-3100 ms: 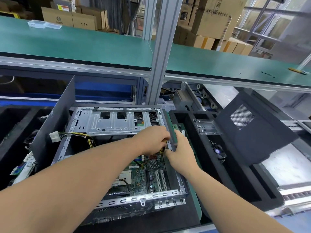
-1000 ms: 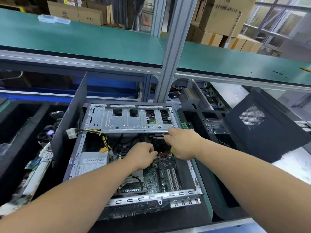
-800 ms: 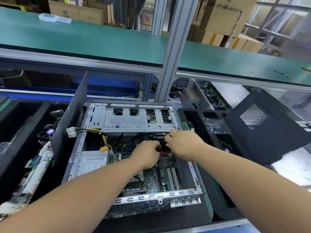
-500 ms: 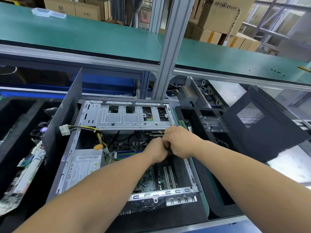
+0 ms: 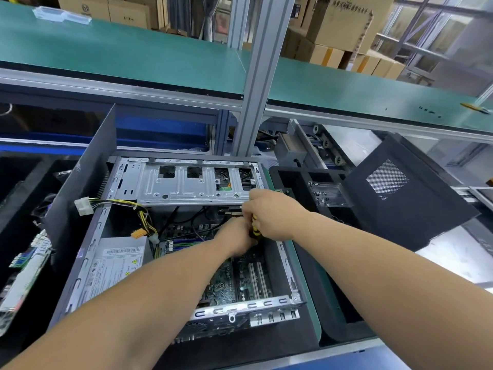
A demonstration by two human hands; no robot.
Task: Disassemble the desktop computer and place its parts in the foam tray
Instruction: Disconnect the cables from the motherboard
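Brown cardboard boxes (image 5: 344,21) were stacked behind the far edge of a green-topped upper shelf (image 5: 133,54), a clear, probably plastic, container (image 5: 62,15) lay near its far left corner, and a grey aluminium post (image 5: 257,76) rose mid-frame.

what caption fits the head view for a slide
Both hands, left and right, grip a yellow-and-black tool inside the open computer case.

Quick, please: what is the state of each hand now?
Left hand: closed inside the case; what it holds cannot be told.
Right hand: closed on a yellow-black tool handle.
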